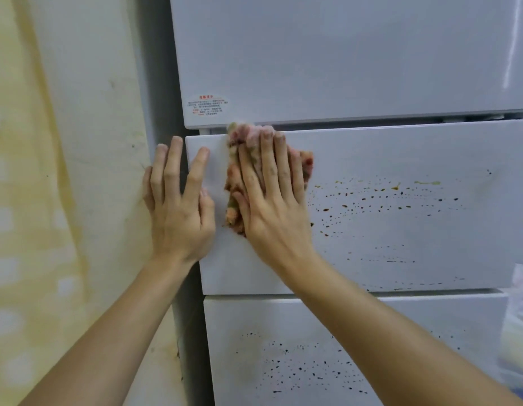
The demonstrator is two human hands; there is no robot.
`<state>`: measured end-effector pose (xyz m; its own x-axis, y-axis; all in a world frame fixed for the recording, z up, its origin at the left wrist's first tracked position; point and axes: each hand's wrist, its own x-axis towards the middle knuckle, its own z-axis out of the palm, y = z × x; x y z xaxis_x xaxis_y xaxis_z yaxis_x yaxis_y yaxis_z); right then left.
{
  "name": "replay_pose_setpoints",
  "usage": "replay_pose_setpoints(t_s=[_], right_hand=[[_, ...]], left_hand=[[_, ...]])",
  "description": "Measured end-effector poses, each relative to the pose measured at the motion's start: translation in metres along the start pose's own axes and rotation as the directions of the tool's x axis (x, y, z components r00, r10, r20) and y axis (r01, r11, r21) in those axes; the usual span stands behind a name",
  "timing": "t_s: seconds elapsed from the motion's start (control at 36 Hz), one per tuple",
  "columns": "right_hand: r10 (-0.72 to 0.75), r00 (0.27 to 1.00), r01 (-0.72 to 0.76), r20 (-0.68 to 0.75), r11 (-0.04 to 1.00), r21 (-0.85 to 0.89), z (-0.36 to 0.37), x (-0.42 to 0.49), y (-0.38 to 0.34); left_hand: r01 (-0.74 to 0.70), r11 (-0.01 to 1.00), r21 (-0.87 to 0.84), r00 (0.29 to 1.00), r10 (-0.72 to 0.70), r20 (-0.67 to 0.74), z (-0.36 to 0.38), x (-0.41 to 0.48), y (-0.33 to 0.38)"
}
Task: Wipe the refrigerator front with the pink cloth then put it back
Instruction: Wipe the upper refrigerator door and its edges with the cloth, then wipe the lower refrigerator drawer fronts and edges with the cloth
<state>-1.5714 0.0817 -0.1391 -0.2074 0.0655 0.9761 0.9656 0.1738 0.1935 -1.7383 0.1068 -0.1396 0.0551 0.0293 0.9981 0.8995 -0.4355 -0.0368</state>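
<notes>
From the head camera I saw the right hand [272, 200] pressed flat on the pink cloth [239, 183], fingers straight and spread, pinning the bunched cloth against the front of the refrigerator's middle drawer [401, 148]. The cloth sat at the drawer's upper left, its top reaching the gap under the upper door [342, 54], its stained folds showing to the left of the palm and past the fingers on the right. The left hand [178, 209] held nothing; its fingers were straight, the index finger and thumb lying on the drawer face while the other fingers lay beyond the drawer's left edge, against the grey side panel [163, 83]. The two hands were just beside each other, thumb near thumb, with a narrow strip of white drawer between. To the right of the cloth I saw the drawer front open and unobstructed, dotted with arcs of dark and brownish splatter [386, 206] running almost to the right edge. The lower drawer [283, 361] carried similar dark specks, and the right forearm crossed it. A small red-printed label [207, 105] sat at the upper door's lower left corner, just above the cloth. Left of the refrigerator stood a yellow-stained wall [64, 171].
</notes>
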Motion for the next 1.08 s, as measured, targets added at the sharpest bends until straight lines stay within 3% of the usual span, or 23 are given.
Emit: replay_pose_setpoints(t_s=[0.28,0.67,0.92,1.08], right_hand=[[-0.043,0.992,0.036,0.122,0.998,0.058,-0.001,-0.11,-0.012],[-0.038,0.993,0.029,0.11,0.996,0.085,-0.012,-0.009,0.012],[-0.006,0.989,-0.023,0.147,0.981,0.193,-0.019,-0.013,0.012],[0.024,0.992,-0.055,0.127,0.968,0.247,-0.022,-0.014,0.012]], left_hand=[[-0.06,0.991,-0.122,0.994,0.07,0.085,0.009,-0.018,0.009],[0.017,0.988,-0.154,0.996,-0.004,0.089,0.008,-0.019,0.018],[0.051,0.981,-0.185,0.999,-0.048,0.018,-0.005,-0.003,0.031],[0.057,0.975,-0.217,0.991,-0.082,-0.106,-0.009,0.003,0.045]])
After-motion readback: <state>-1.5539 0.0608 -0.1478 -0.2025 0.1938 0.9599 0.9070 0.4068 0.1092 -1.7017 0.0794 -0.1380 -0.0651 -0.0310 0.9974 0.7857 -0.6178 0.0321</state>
